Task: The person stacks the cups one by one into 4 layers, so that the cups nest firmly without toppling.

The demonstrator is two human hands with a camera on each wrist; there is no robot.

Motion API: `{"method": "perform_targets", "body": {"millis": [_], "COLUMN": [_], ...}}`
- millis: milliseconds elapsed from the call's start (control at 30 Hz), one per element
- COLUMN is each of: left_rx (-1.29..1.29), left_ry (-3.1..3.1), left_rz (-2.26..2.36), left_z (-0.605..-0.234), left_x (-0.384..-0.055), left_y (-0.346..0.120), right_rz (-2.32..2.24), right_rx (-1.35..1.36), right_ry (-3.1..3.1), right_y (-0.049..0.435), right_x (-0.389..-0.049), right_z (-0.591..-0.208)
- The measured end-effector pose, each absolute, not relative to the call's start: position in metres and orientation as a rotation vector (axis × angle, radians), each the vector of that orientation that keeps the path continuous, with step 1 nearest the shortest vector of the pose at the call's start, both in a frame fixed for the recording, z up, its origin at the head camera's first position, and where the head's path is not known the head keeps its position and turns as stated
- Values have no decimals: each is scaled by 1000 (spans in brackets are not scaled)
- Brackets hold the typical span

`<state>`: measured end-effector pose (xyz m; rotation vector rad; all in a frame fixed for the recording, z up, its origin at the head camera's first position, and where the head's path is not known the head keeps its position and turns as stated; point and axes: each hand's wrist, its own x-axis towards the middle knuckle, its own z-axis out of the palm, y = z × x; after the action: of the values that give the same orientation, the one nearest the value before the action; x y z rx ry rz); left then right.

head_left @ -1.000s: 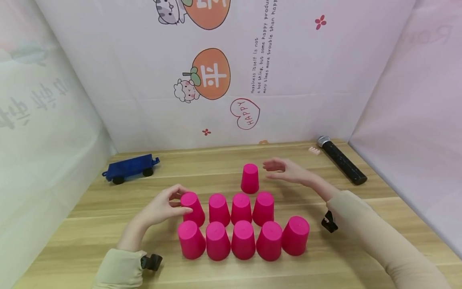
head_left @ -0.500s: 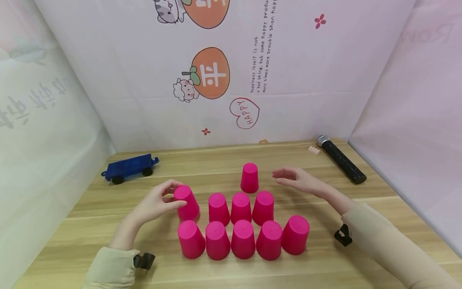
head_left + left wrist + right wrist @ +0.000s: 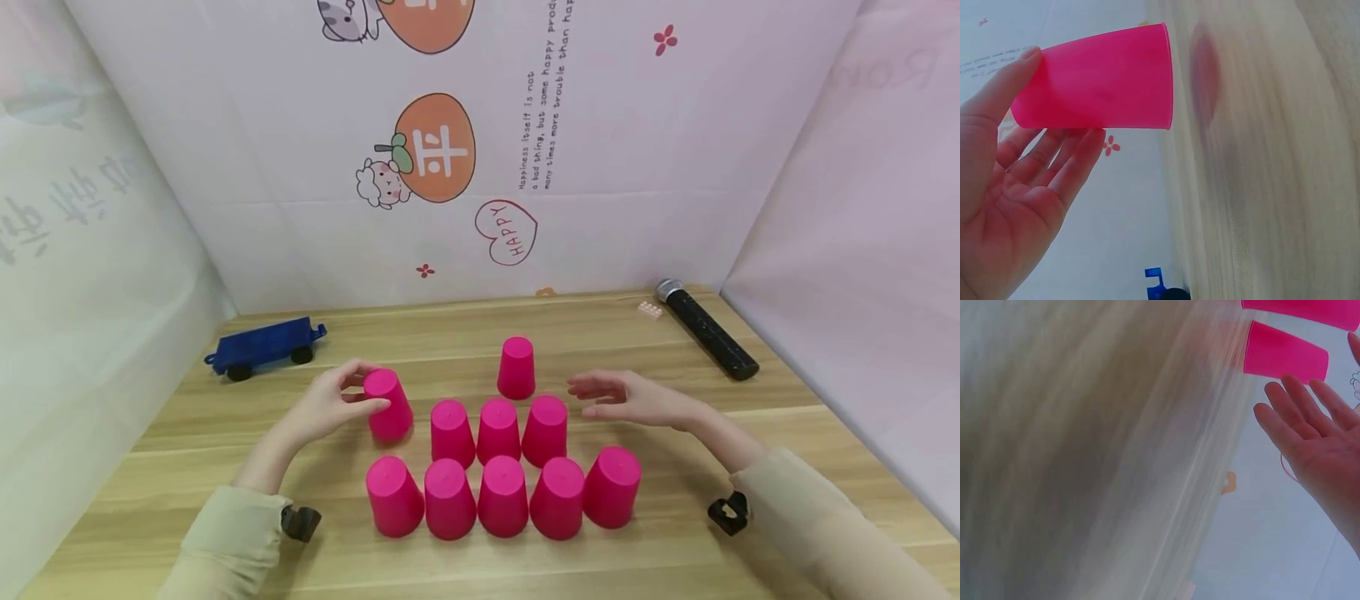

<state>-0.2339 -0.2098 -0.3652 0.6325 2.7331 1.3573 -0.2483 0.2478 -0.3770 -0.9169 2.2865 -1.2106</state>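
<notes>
My left hand (image 3: 335,403) holds an upside-down pink cup (image 3: 389,407) near its closed top, thumb on one side and fingers on the other. In the left wrist view the held cup (image 3: 1104,81) hovers off the wood, its reflection showing beyond a gap. My right hand (image 3: 633,398) is open and holds nothing, to the right of a row of three upside-down pink cups (image 3: 498,432). Behind that row stands a single pink cup (image 3: 517,368). Several more pink cups (image 3: 503,497) form the front row. The right wrist view shows my right palm (image 3: 1329,450) with fingers extended.
At the back left of the wooden table (image 3: 420,350) sits a blue toy wagon (image 3: 266,346). A black microphone (image 3: 708,332) lies at the back right, beside a small pale toy brick (image 3: 650,310). Printed white cloth (image 3: 300,150) walls the back and sides.
My left hand has carried its cup left, out of the second row, then up and away from the front row. My right hand has drawn back from the single rear cup toward me.
</notes>
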Motion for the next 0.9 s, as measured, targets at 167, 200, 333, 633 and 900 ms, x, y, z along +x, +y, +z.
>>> {"method": "perform_targets", "body": {"millis": [167,200,333,633,900], "left_rx": [603,596,587,567,545], "left_ry": [2747,2748,2726,2711,2695], "left_rz": [1308,1298,1298,1281,1298], "left_z": [-363,-363,-364,-366,-372], "left_x": [-245,-247,-257,-273,-289], "left_y": [-205,-204,-201,-189,-182], "right_rz": [-1274,-1283,-1310,-1378,-1372], "right_rx": [-915,-917,-928,-968,-952], "right_ry": [2212,2202,2184,2141,2140], "right_y": [241,240,234,220,214], "right_x": [-241,-240,-238,-237,-235], "right_z": [-375,-375,-377,-384,-383]}}
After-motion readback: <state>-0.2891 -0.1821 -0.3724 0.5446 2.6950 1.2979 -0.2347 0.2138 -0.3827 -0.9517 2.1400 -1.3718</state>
